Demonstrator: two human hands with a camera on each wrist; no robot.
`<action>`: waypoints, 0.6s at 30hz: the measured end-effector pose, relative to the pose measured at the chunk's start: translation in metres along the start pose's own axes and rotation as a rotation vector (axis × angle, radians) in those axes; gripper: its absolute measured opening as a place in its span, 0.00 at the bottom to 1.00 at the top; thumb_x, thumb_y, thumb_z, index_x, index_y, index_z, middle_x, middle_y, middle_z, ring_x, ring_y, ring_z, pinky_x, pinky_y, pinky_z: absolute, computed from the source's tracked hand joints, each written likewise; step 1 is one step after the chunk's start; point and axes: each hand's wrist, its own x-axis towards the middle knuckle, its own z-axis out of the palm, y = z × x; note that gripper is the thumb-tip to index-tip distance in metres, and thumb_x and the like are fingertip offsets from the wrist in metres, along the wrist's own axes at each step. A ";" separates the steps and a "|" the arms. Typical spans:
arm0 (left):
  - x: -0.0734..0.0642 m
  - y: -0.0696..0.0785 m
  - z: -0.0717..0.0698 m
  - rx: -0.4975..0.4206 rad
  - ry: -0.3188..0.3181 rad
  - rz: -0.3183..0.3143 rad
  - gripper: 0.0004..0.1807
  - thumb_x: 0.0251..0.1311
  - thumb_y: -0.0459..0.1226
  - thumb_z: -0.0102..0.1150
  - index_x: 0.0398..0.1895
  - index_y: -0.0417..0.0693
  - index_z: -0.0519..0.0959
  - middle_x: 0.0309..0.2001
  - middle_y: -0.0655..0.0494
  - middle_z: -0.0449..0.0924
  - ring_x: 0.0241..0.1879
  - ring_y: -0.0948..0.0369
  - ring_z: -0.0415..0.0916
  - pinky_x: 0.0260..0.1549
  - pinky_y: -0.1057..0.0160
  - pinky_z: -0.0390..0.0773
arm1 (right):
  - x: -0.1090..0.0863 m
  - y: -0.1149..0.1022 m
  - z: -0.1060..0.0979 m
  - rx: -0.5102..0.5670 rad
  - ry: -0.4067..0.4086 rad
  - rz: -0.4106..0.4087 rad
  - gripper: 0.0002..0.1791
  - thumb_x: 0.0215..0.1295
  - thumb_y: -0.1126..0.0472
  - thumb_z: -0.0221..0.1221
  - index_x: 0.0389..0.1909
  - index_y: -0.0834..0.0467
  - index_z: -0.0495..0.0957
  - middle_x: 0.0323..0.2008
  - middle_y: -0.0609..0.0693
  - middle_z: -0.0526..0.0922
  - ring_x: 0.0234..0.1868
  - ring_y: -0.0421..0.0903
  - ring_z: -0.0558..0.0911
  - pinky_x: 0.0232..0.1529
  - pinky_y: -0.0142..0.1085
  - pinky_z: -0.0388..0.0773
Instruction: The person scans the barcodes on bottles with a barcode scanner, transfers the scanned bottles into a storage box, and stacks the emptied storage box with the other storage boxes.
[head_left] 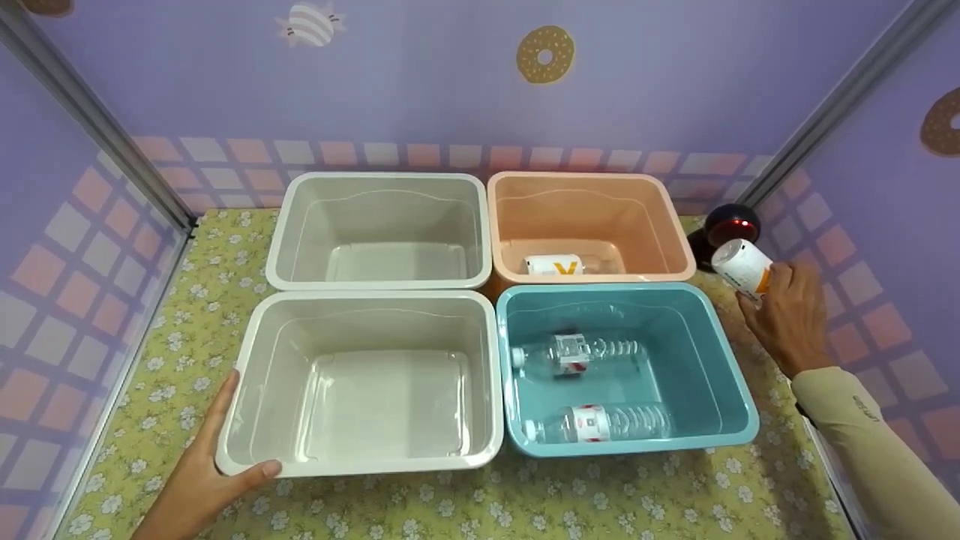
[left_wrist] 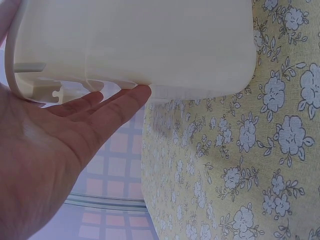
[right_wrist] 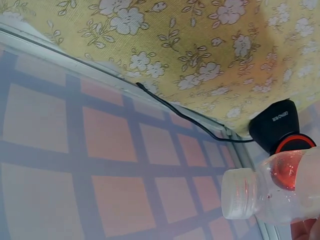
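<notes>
My right hand (head_left: 796, 319) grips a plastic bottle (head_left: 744, 268) with a white and orange label, close in front of a black scanner (head_left: 733, 223) showing a red light. The white cap (right_wrist: 239, 194) and clear shoulder of that bottle show in the right wrist view, where the hand is mostly cut off. At the front left corner of the near white bin (head_left: 360, 469), my left hand (head_left: 202, 469) holds the rim, thumb over it. In the left wrist view its fingers (left_wrist: 117, 110) lie under the rim, outside the wall.
A blue bin (head_left: 637, 448) holds two clear bottles lying down. Behind it, an orange bin (head_left: 589, 178) has one white-labelled bottle. Another white bin (head_left: 382, 178) stands at back left. A black cable (right_wrist: 187, 119) runs along the right wall; purple walls enclose the flowered tablecloth (head_left: 420, 502).
</notes>
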 end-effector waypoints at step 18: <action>-0.001 0.001 0.000 0.037 0.004 -0.009 0.67 0.68 0.37 0.74 0.90 0.83 0.32 0.87 0.29 0.42 0.64 0.29 0.75 0.46 0.58 0.89 | 0.004 0.003 0.005 -0.012 0.094 -0.077 0.34 0.56 0.68 0.81 0.53 0.78 0.70 0.47 0.78 0.75 0.41 0.73 0.73 0.38 0.67 0.77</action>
